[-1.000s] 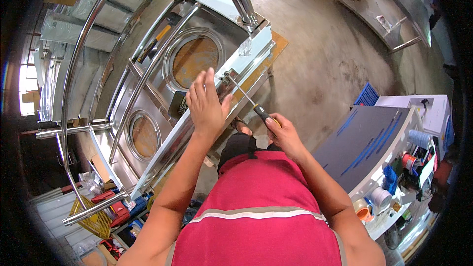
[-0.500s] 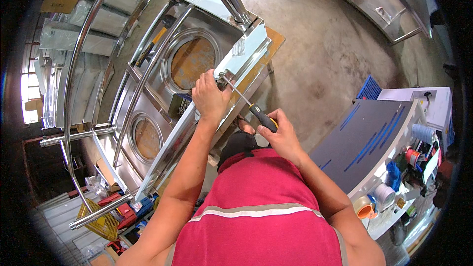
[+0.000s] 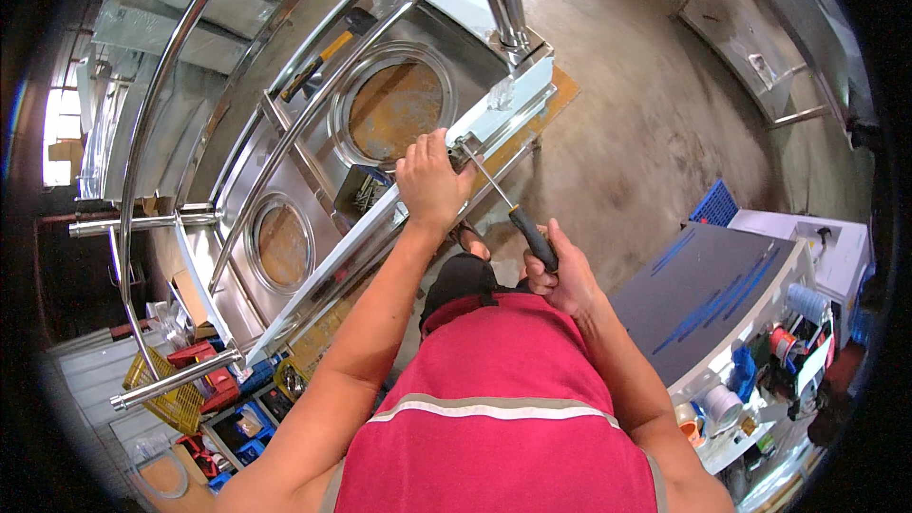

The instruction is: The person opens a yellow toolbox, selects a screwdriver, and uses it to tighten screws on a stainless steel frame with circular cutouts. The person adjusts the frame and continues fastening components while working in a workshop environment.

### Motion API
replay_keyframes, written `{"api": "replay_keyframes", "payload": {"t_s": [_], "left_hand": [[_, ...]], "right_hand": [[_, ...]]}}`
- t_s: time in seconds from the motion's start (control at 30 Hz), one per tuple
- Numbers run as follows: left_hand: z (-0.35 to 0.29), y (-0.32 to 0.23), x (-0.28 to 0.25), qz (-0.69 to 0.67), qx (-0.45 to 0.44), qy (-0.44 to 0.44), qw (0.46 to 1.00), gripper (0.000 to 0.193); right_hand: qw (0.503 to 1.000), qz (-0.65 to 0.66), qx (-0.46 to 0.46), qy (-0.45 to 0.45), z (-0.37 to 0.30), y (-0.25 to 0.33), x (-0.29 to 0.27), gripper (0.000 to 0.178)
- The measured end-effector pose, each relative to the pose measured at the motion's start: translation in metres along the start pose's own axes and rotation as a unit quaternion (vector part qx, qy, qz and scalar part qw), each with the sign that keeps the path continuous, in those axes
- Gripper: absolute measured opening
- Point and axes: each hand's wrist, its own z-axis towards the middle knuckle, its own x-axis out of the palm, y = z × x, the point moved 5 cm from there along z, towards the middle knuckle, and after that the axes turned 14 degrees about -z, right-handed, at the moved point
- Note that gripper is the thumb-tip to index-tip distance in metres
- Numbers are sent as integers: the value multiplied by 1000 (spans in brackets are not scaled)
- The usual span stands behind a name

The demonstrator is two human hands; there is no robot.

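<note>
My right hand (image 3: 570, 275) is closed round the black handle of a screwdriver (image 3: 533, 236). Its long shank slants up and left, and the tip meets a small metal fitting (image 3: 464, 145) on the near rail of a stainless steel frame (image 3: 309, 309). My left hand (image 3: 432, 180) grips that rail right beside the fitting, its fingers curled over the edge and its thumb near the screwdriver tip. Exactly what the tip engages is too small to make out. The frame has two round openings in its steel panel and rests on a wooden-topped bench (image 3: 560, 100).
A hammer (image 3: 323, 57) and a small box of screws (image 3: 364, 192) lie inside the frame. Curved steel tubes (image 3: 152, 114) rise at left, and an upright post (image 3: 499, 0) stands at the far corner. At right is a grey-topped table (image 3: 703, 294) with tape rolls; a yellow basket (image 3: 166, 399) sits lower left.
The view has shifted, so the frame appears further right. My right hand has changed its hold on the screwdriver handle, thumb now extended along it. My left hand stays on the rail.
</note>
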Motion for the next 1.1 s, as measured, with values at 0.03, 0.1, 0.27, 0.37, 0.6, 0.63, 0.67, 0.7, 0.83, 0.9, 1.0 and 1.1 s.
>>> {"api": "replay_keyframes", "payload": {"t_s": [0.03, 0.1, 0.27, 0.37, 0.6, 0.63, 0.67, 0.7, 0.83, 0.9, 1.0, 1.1], "left_hand": [[0, 0, 0, 5, -7, 6, 1000, 66], [0, -1, -2, 2, -7, 7, 1000, 65], [1, 0, -2, 4, -4, 6, 1000, 66], [1, 2, -2, 3, 2, 10, 1000, 65], [0, 1, -3, 3, 19, 2, 1000, 62], [0, 0, -4, 6, 25, -3, 1000, 61], [0, 0, -3, 4, 19, 1, 1000, 61], [1, 0, -3, 2, 14, 5, 1000, 61], [1, -1, -4, -6, 2, 10, 1000, 62], [1, -3, -5, 4, 11, 3, 1000, 62], [0, -2, -3, 1, 11, 7, 1000, 62], [-1, 2, -1, -11, 17, -4, 1000, 63]], "right_hand": [[999, -30, -40, 6, 1, -2, 1, 31], [941, -264, -173, -120, 4, 2, -2, 25], [729, -529, -296, -317, -7, 14, -1, 25], [886, -392, -148, -196, 0, 11, -9, 29], [942, -277, -117, -148, -2, 10, -2, 31], [890, -382, -170, -182, -4, 12, 3, 30], [828, -467, -221, -218, -7, 16, 6, 29], [752, -544, -263, -265, -10, 19, 10, 28], [711, -575, -289, -284, -8, 26, 7, 22], [925, -341, -96, -138, 7, 9, -2, 22], [935, -302, -155, -106, 7, 15, 4, 24], [756, -581, -184, -239, 2, 22, 6, 29]]}}
